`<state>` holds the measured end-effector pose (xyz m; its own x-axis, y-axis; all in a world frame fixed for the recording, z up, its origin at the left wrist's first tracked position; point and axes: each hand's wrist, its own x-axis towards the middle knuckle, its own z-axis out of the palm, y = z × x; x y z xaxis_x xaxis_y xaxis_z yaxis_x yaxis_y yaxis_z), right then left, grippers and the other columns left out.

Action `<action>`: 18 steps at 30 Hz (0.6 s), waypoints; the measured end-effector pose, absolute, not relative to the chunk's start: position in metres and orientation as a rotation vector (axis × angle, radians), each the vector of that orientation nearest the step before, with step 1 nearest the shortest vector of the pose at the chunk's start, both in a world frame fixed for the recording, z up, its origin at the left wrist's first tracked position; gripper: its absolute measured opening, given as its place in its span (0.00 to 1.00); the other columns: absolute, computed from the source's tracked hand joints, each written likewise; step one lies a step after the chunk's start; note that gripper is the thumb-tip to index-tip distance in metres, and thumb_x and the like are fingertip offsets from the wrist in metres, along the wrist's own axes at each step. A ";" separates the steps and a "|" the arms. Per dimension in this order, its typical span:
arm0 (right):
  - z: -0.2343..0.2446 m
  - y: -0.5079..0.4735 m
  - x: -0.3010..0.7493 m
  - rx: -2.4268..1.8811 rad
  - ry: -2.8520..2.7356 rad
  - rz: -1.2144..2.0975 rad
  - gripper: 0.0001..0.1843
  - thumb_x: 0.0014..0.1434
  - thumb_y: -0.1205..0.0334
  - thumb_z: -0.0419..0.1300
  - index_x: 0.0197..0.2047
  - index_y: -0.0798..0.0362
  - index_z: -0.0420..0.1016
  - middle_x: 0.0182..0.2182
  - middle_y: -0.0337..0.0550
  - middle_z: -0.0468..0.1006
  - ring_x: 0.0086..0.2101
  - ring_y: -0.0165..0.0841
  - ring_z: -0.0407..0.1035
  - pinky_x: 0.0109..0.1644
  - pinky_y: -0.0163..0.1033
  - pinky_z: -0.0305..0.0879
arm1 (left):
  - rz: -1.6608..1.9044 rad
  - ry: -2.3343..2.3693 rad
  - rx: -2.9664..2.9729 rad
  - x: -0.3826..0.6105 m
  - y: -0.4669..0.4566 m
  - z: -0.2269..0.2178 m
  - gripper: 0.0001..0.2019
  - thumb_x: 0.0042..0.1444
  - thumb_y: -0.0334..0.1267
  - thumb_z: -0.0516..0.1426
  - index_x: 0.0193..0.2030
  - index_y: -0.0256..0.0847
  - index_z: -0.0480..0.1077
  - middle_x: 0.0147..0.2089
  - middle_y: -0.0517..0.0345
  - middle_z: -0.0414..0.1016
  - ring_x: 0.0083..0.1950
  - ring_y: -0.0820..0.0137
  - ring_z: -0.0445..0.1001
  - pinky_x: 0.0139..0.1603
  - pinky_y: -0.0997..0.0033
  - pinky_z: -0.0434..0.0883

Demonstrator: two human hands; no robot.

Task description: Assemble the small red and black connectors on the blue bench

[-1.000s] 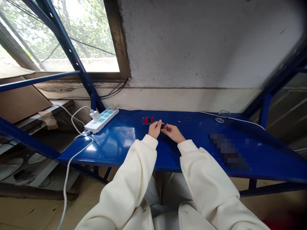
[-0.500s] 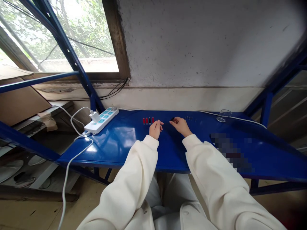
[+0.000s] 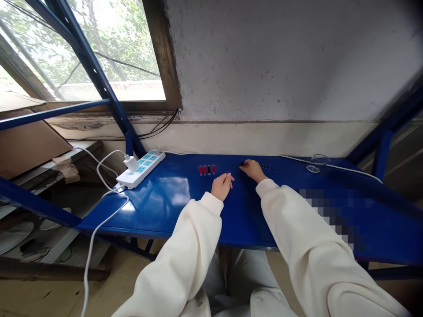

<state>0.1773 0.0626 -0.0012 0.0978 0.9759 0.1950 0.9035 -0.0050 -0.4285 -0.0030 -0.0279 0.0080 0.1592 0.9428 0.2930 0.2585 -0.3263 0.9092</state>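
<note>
A short row of small cylinders, several red (image 3: 205, 170) and one black (image 3: 209, 169), lies on the blue tabletop (image 3: 172, 211). My left hand (image 3: 222, 186) is just in front of this row and to its right, fingers curled together; whether anything is inside them is hidden. Farther right, my right hand (image 3: 254, 170) rests low at the tabletop, its fingertips closed on a small dark piece (image 3: 242, 164) whose kind I cannot make out. Beside that hand's knuckles are several tiny metallic bits (image 3: 267, 167), too small to name.
A clear glass cup (image 3: 317, 163) stands at the back right by a white cable (image 3: 355, 170). On the left lies a white power strip (image 3: 142, 168) with a plugged-in adapter (image 3: 131, 163). A blurred-out patch (image 3: 340, 220) covers part of the right side. Blue posts flank the table.
My left hand has drawn back toward me, away from the row of cylinders. My right hand stays near the same spot with the dark piece. The view has shifted slightly.
</note>
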 end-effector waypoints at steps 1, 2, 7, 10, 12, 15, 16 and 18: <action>-0.001 0.064 0.176 -1.950 -1.840 0.222 0.10 0.49 0.58 0.58 0.32 0.55 0.73 0.29 0.45 0.76 0.31 0.33 0.69 0.32 0.33 0.59 | 1.198 1.155 1.715 -0.003 -0.028 0.008 0.21 0.57 0.49 0.43 0.27 0.38 0.68 0.19 0.61 0.65 0.22 0.76 0.64 0.28 0.75 0.63; -0.002 0.065 0.175 -1.957 -1.844 0.224 0.10 0.49 0.58 0.58 0.32 0.55 0.73 0.29 0.45 0.76 0.31 0.33 0.69 0.32 0.33 0.59 | 1.197 1.150 1.718 -0.003 -0.028 0.008 0.21 0.57 0.49 0.43 0.27 0.38 0.68 0.20 0.61 0.65 0.22 0.76 0.64 0.28 0.75 0.64; -0.003 0.067 0.175 -1.969 -1.862 0.221 0.10 0.49 0.58 0.58 0.32 0.55 0.72 0.29 0.45 0.76 0.31 0.33 0.69 0.33 0.33 0.60 | 1.197 1.142 1.727 -0.003 -0.029 0.008 0.22 0.57 0.50 0.42 0.28 0.38 0.68 0.20 0.60 0.65 0.23 0.76 0.64 0.28 0.75 0.64; -0.004 0.067 0.177 -1.971 -1.844 0.221 0.10 0.50 0.58 0.57 0.32 0.55 0.72 0.29 0.45 0.75 0.31 0.33 0.69 0.32 0.33 0.60 | 1.196 1.146 1.725 -0.003 -0.030 0.009 0.22 0.57 0.50 0.42 0.28 0.38 0.68 0.20 0.60 0.65 0.23 0.76 0.65 0.28 0.75 0.64; -0.004 0.067 0.177 -1.974 -1.832 0.221 0.09 0.50 0.58 0.58 0.33 0.55 0.72 0.29 0.45 0.75 0.32 0.33 0.69 0.33 0.33 0.60 | 1.193 1.149 1.725 -0.003 -0.031 0.010 0.22 0.57 0.50 0.42 0.28 0.38 0.68 0.20 0.60 0.66 0.23 0.76 0.65 0.28 0.75 0.64; -0.003 0.066 0.178 -1.996 -1.827 0.246 0.10 0.50 0.58 0.58 0.33 0.55 0.72 0.30 0.45 0.75 0.32 0.34 0.69 0.33 0.34 0.60 | 1.194 1.155 1.723 -0.003 -0.031 0.010 0.22 0.57 0.50 0.43 0.28 0.38 0.68 0.20 0.61 0.66 0.22 0.76 0.65 0.28 0.75 0.64; -0.002 0.067 0.178 -2.000 -1.833 0.261 0.10 0.50 0.58 0.58 0.33 0.55 0.72 0.30 0.46 0.75 0.33 0.34 0.69 0.34 0.34 0.60 | 1.194 1.158 1.722 -0.004 -0.031 0.010 0.22 0.57 0.50 0.43 0.28 0.38 0.68 0.20 0.61 0.66 0.22 0.76 0.65 0.28 0.74 0.64; -0.001 0.067 0.179 -2.002 -1.841 0.302 0.09 0.50 0.59 0.59 0.34 0.55 0.71 0.31 0.46 0.76 0.34 0.34 0.70 0.35 0.34 0.61 | 1.188 1.160 1.717 -0.004 -0.031 0.010 0.21 0.57 0.50 0.43 0.28 0.38 0.68 0.20 0.61 0.66 0.22 0.76 0.65 0.28 0.74 0.64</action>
<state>0.1795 0.0672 -0.0013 0.1076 0.9881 0.1101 0.9010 -0.0501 -0.4309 -0.0041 -0.0308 0.0098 0.1644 0.9440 0.2863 0.2637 -0.3217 0.9094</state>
